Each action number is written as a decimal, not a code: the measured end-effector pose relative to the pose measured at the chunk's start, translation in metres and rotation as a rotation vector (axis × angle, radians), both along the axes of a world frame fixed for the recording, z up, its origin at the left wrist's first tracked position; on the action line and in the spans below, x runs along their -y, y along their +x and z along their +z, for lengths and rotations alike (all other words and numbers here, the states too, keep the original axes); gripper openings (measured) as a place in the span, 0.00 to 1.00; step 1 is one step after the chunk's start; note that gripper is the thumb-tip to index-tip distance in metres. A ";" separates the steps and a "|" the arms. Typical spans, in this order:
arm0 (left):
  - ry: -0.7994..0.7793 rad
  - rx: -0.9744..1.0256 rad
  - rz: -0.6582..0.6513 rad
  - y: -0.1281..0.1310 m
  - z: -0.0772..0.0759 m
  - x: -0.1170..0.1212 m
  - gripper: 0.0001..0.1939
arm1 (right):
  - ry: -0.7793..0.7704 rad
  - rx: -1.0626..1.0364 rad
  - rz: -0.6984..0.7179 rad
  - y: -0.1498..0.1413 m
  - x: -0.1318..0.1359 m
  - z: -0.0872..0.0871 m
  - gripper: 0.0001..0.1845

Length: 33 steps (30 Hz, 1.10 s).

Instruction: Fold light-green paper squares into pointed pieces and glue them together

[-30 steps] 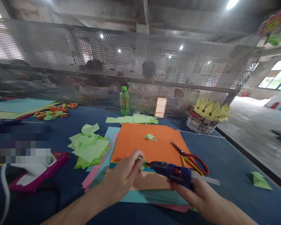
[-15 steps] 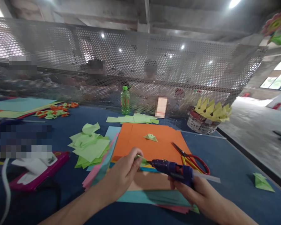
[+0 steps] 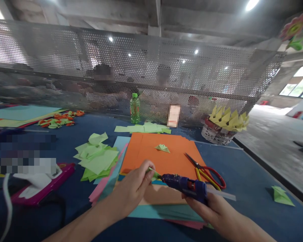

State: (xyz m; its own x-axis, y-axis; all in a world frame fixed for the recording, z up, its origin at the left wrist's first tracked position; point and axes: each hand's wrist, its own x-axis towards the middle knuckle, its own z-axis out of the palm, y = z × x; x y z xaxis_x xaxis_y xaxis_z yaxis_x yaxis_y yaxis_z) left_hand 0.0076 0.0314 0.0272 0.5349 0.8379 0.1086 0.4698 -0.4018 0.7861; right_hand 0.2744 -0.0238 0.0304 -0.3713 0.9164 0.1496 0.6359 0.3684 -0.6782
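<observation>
Pinched between the fingers of my left hand [image 3: 137,183] is a small folded piece of green paper [image 3: 156,175]. My right hand [image 3: 212,205] is wrapped round a dark blue glue gun [image 3: 184,185] with a clear glue stick poking out of its back. The gun's nozzle points left and is at the green paper; whether they touch I cannot tell. Below both hands lies a stack of coloured sheets, with orange paper [image 3: 143,151] on top. A folded light green paper piece [image 3: 162,148] rests on the orange sheet. Scissors [image 3: 204,169] with red and yellow handles lie beside the gun.
Loose green paper squares [image 3: 98,158] lie left of the stack, near a magenta power strip [image 3: 37,191]. Behind stand a green bottle [image 3: 134,109] and green strips [image 3: 143,128]. A basket with yellow paper points [image 3: 218,132] is at right, near a folded green piece [image 3: 282,195].
The glue gun has shifted very slightly left against the green paper in my left hand. Otherwise the hands and the things on the table stay nearly the same.
</observation>
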 end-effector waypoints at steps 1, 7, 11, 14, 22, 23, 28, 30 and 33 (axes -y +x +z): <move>0.006 0.004 0.002 0.000 0.000 0.000 0.17 | -0.001 -0.003 -0.004 0.001 0.000 -0.001 0.18; 0.005 -0.005 0.006 0.001 0.001 -0.002 0.16 | -0.096 -0.049 -0.053 0.008 -0.001 -0.012 0.22; -0.006 -0.007 0.007 0.000 0.003 0.000 0.16 | -0.093 -0.006 -0.020 0.006 -0.001 -0.007 0.22; -0.025 -0.009 -0.009 0.000 0.002 0.001 0.16 | -0.058 0.024 -0.008 0.001 0.001 -0.001 0.21; 0.010 -0.013 -0.009 0.001 0.002 0.001 0.15 | 0.043 0.039 -0.010 -0.004 0.001 0.005 0.17; 0.009 -0.016 -0.013 0.001 0.003 0.001 0.15 | 0.054 0.044 -0.008 -0.004 0.001 0.005 0.16; 0.017 -0.011 -0.006 0.000 0.002 0.000 0.15 | 0.098 0.053 0.014 -0.004 0.000 0.008 0.16; 0.013 -0.013 -0.009 0.000 0.002 0.000 0.15 | 0.107 0.059 0.012 -0.004 0.001 0.009 0.17; 0.011 -0.016 -0.011 0.000 0.003 0.000 0.15 | 0.116 0.062 0.006 -0.005 0.001 0.009 0.18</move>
